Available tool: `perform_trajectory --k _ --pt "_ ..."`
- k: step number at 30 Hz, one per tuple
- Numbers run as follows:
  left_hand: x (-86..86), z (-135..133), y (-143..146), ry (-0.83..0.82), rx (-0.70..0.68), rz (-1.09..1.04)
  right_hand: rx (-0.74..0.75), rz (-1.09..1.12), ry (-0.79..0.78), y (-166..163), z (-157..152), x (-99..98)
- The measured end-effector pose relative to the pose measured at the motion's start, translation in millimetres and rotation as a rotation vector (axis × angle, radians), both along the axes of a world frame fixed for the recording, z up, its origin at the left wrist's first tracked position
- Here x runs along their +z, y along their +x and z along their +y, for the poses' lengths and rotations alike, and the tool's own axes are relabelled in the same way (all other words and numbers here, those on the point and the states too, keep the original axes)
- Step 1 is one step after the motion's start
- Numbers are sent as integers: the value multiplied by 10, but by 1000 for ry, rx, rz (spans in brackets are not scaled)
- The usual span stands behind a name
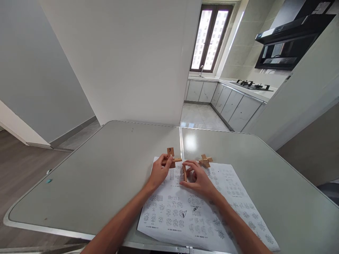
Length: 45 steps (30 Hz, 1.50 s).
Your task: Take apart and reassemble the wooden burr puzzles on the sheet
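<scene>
My left hand (159,173) is closed on a partly joined wooden burr puzzle (171,153); one upright piece has a dark mark near its top, and another lies crosswise, pointing right. Between the thumb and fingers of my right hand (197,178) is a single wooden puzzle piece (184,173), held on end just right of the left hand's pieces and apart from them. Beyond the right hand sits a joined wooden cross puzzle (205,161) at the top edge of the sheet. Under both hands spreads a large printed instruction sheet (185,211) with rows of small diagrams.
The grey-green table (92,176) has a metal rim and a seam down its middle. A small teal bit (49,181) lies near its left edge. Past the table are a white wall (132,63) and a kitchen with a gas hob (251,84).
</scene>
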<state>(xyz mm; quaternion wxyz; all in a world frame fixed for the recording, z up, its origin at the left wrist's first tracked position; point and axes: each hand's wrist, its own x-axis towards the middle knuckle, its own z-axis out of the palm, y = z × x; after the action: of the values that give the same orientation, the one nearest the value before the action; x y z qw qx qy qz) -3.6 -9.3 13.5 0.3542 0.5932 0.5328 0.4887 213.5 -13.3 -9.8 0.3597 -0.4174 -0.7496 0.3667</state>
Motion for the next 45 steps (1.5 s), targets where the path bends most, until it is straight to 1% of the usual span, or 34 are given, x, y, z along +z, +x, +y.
perform_trajectory --k 5,8,11,14,17,21,23,26,30,34,39,45 --pt "-36 18 5 -22 -34 -71 68 -138 137 -13 -35 -37" --pt "-19 9 12 -39 -76 -74 111 -185 206 -23 -39 -54" --pt "7 -8 15 -62 -119 -88 114 -207 252 -36 -35 -55" --pt "25 -19 14 -90 -168 -107 109 -212 252 -41 -32 -35" --pt "28 -22 15 -125 -214 -135 102 -196 210 -40 -27 -27" --pt "21 -29 21 -162 -297 -177 -8 -123 119 -46 -25 -73" --pt "18 -37 26 -190 -339 -201 -59 -85 102 -54 -31 -96" --pt "19 -49 35 -230 -372 -226 -59 -46 146 -66 -46 -97" --pt "34 -63 36 -208 -408 -256 -50 -48 209 -83 -62 -68" --pt "53 -76 19 -219 -410 -183 -37 -85 257 -118 -77 -74" --pt "71 -93 9 -238 -443 -142 -27 -56 356 -165 -91 -87" --pt "102 -116 19 -263 -490 -128 -9 -48 354 -170 -114 -54"
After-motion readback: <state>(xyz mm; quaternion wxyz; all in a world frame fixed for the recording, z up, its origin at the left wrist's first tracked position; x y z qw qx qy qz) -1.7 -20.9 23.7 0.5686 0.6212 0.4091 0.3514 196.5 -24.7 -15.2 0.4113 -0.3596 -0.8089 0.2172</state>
